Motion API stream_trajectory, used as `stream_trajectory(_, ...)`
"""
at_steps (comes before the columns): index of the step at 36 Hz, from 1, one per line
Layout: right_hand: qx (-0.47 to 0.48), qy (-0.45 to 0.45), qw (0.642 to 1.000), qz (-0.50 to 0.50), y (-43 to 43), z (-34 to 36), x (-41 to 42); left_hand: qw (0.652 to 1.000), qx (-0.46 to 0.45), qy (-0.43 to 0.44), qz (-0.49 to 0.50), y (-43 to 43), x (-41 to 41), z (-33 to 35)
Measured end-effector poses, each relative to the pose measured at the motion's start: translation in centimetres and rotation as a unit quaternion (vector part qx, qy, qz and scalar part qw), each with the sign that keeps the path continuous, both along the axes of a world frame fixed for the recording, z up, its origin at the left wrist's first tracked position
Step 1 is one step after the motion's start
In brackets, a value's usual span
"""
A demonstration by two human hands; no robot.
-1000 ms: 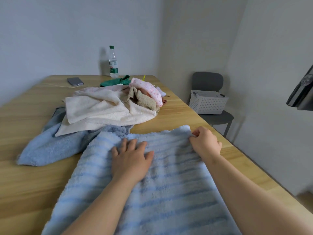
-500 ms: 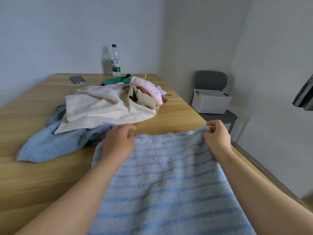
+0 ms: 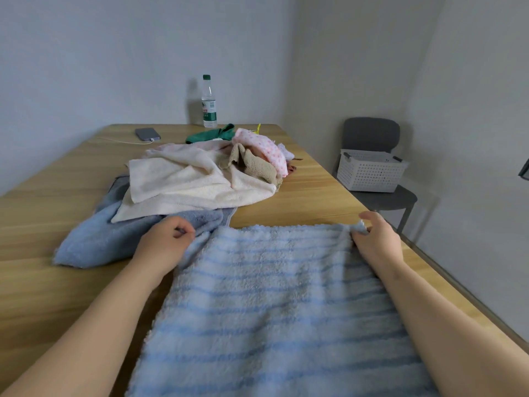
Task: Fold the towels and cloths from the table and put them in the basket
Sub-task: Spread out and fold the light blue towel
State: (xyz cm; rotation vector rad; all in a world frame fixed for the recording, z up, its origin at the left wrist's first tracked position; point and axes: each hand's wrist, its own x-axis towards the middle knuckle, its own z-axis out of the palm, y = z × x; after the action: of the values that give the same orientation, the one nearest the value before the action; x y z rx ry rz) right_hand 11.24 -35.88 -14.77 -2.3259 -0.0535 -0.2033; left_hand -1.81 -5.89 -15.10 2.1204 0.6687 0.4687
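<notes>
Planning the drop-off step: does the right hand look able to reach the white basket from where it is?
Probably not without letting go and leaning over. The right hand pinches a far corner of the striped towel, and the basket sits on a chair beyond the right edge of the table.

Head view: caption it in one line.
Left hand and right hand pinch the far corners of a striped towel on the table; the basket sits on a chair.
</notes>
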Motion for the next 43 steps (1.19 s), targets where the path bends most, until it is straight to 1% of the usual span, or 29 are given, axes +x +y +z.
stream_trajectory(2, 0.001, -0.003, 1.0, -0.006, -0.5, -0.1, -0.3, 1.0, 0.01, 0.003, -0.007, -0.3, -0.3, -0.2)
stream_trajectory(5, -0.001, -0.001, 1.0, -0.021, -1.1, -0.2, -0.7, 0.998, 0.05, 0.032, -0.033, -1.4, -0.5, 0.0)
stream_trajectory(12, -0.006, -0.002, 0.998, -0.059, -3.1, 0.0, -2.0, 0.992, 0.002, -0.029, -0.126, -4.7, 0.4, 0.2)
stream_trajectory(15, -0.015, 0.003, 0.997, -0.071, -4.0, 0.5, -2.2, 0.993, -0.035, -0.049, -0.104, -4.9, 1.6, 0.2)
stream_trajectory(19, -0.034, 0.007, 0.996, -0.079, -4.8, 0.9, -2.0, 0.996, -0.037, -0.069, -0.04, -4.2, 3.4, -0.2)
stream_trajectory(21, -0.021, 0.011, 0.997, -0.07, -5.1, 1.1, -1.7, 0.996, -0.042, -0.078, -0.009, -3.9, 3.9, -0.2)
stream_trajectory(23, 0.01, 0.01, 0.997, -0.071, -5.4, 1.4, -1.2, 0.993, -0.068, -0.096, 0.014, -3.9, 4.4, -0.1)
stream_trajectory(25, 0.048, -0.009, 0.996, -0.073, -5.6, 1.5, -0.5, 0.988, -0.105, -0.113, 0.012, -3.8, 4.9, 0.1)
stream_trajectory(28, 0.092, -0.046, 0.992, -0.071, -5.6, 1.9, 0.4, 0.984, -0.135, -0.102, -0.059, -3.5, 5.2, 0.3)
stream_trajectory(30, 0.11, -0.064, 0.989, -0.07, -5.5, 1.9, 0.9, 0.984, -0.122, -0.072, -0.105, -3.2, 5.2, 0.3)
stream_trajectory(31, 0.114, -0.07, 0.988, -0.073, -5.4, 1.7, 1.2, 0.986, -0.11, -0.065, -0.11, -3.1, 5.2, 0.3)
stream_trajectory(33, 0.117, -0.081, 0.986, -0.082, -5.3, 1.3, 1.5, 0.989, -0.084, -0.086, -0.085, -2.7, 5.3, 0.4)
stream_trajectory(36, 0.105, -0.083, 0.987, -0.092, -5.1, 0.4, 2.1, 0.989, -0.033, -0.141, -0.017, -2.1, 5.5, 0.6)
stream_trajectory(39, 0.047, -0.074, 0.993, -0.076, -4.7, -0.3, 2.5, 0.989, 0.018, -0.144, 0.012, -1.7, 5.6, 0.3)
stream_trajectory(43, -0.081, -0.046, 0.994, -0.051, -3.6, -0.6, 3.0, 0.989, 0.123, -0.075, 0.038, -1.4, 5.5, -0.1)
